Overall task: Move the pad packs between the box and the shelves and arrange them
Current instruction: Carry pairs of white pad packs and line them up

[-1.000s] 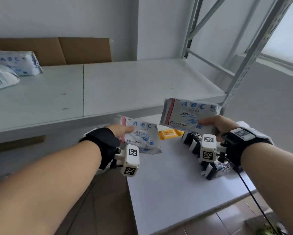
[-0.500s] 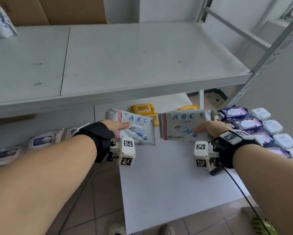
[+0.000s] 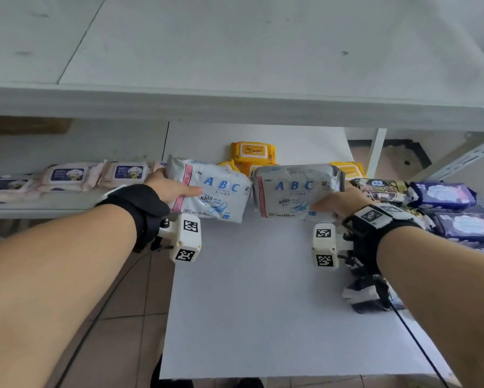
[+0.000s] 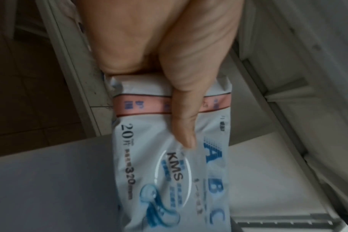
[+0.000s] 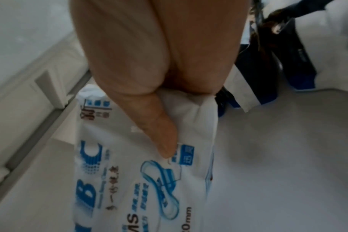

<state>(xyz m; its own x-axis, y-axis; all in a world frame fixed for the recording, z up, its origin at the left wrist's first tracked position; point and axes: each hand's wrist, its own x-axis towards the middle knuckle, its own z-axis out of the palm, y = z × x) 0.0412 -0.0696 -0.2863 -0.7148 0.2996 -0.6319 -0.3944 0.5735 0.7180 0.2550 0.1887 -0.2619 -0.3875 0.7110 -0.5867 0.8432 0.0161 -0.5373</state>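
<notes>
My left hand (image 3: 176,189) grips one end of a white ABC pad pack (image 3: 215,197), thumb across its pink stripe; the left wrist view shows that pack (image 4: 169,164) and the thumb on its face. My right hand (image 3: 336,204) holds a second white ABC pad pack (image 3: 291,191) by its right end, its thumb pressing the front of the pack (image 5: 141,180) in the right wrist view. Both packs hang side by side, nearly touching, just above the white lower shelf board (image 3: 263,303) and below the upper shelf's front edge (image 3: 235,105).
Yellow wipes packs (image 3: 253,152) lie behind the two held packs. Dark purple and black pad packs (image 3: 442,208) crowd the right of the board. Pale baby-wipe packs (image 3: 95,175) line a low shelf at left. A slotted upright post (image 3: 470,155) stands at right. Tiled floor lies below.
Both hands have lowered the two packs from the upper shelf's level to just above the lower board, drawing them closer together. The view has tilted downward.
</notes>
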